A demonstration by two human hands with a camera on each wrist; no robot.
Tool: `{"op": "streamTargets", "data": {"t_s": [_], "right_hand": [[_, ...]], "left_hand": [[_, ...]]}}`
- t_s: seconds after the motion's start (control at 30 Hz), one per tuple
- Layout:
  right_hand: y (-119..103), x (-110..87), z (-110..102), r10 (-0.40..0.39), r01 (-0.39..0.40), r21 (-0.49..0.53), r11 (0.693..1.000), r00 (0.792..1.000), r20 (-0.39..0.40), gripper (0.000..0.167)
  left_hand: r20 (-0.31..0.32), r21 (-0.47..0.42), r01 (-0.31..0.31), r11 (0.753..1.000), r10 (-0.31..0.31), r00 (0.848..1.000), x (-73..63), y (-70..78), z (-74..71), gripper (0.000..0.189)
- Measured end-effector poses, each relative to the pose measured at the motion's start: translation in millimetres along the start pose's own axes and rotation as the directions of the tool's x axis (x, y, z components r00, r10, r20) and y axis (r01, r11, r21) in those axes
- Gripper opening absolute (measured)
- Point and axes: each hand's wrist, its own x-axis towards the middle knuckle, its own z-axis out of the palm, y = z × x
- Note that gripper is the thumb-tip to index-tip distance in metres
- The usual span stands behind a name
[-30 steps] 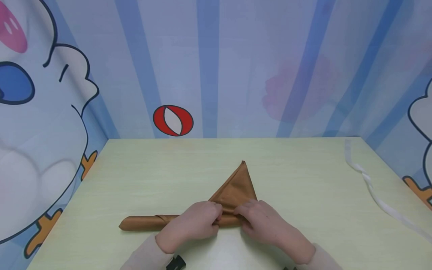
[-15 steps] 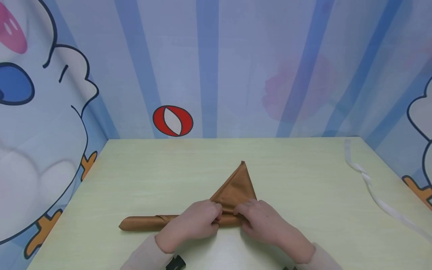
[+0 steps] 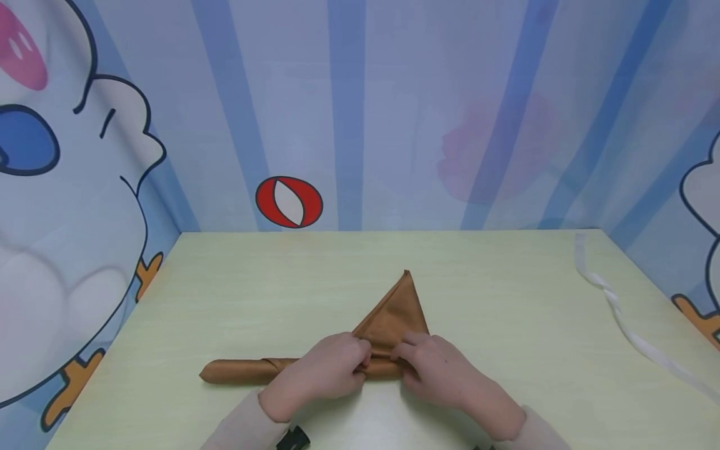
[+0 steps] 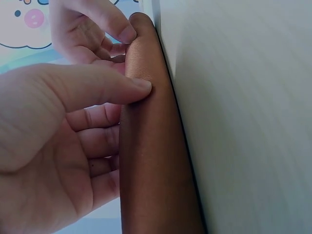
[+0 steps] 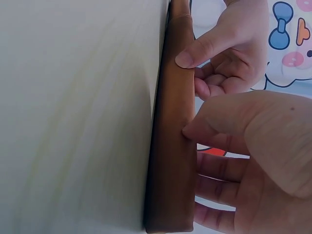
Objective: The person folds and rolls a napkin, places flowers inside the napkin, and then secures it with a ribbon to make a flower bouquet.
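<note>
A brown cloth (image 3: 394,312) lies on the table, its near side rolled into a long tube and its far part still a flat triangle pointing away. The rolled tube (image 3: 242,372) runs out to the left with a blunt, folded end. At the middle of the roll, my left hand (image 3: 332,369) pinches it, thumb on the near side and fingers over the top. Just to the right, my right hand (image 3: 441,372) grips the same roll in a like way. Both wrist views show the thumbs pressed on the smooth tube (image 4: 151,146), with the other fingers partly hidden behind it.
A twisted white ribbon (image 3: 624,319) trails along the right side of the pale table (image 3: 253,300). Cartoon-printed backdrops (image 3: 394,125) stand at the back and both sides. Near the left sleeve a small black object (image 3: 294,439) shows.
</note>
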Motion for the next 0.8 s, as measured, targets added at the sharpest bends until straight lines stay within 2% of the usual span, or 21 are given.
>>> {"op": "streamTargets", "data": {"t_s": [0.17,0.3,0.6,0.8], "right_hand": [[-0.4,-1.0,-0.4,-0.001,0.001,-0.01,1.0,1.0,0.003,0.018],[-0.7,-0.7,-0.4,-0.005,0.005,-0.022,1.0,1.0,0.001,0.018],[-1.3,0.8,0.2,-0.018,0.018,-0.045,0.999,1.0,-0.004,0.016],[-1.8,0.8,0.1,-0.021,0.021,-0.047,0.999,1.0,-0.013,0.015]], "left_hand": [[0.021,-0.046,0.006,0.999,-0.005,1.0,-0.4,0.7,-1.6,0.019],[0.033,-0.043,0.011,0.999,-0.009,0.999,-0.5,1.7,-2.4,0.019],[0.015,0.021,0.027,0.999,-0.027,1.0,-1.1,3.8,-0.9,0.011],[0.011,0.108,0.052,0.993,-0.053,0.999,-2.5,5.1,0.4,0.011]]}}
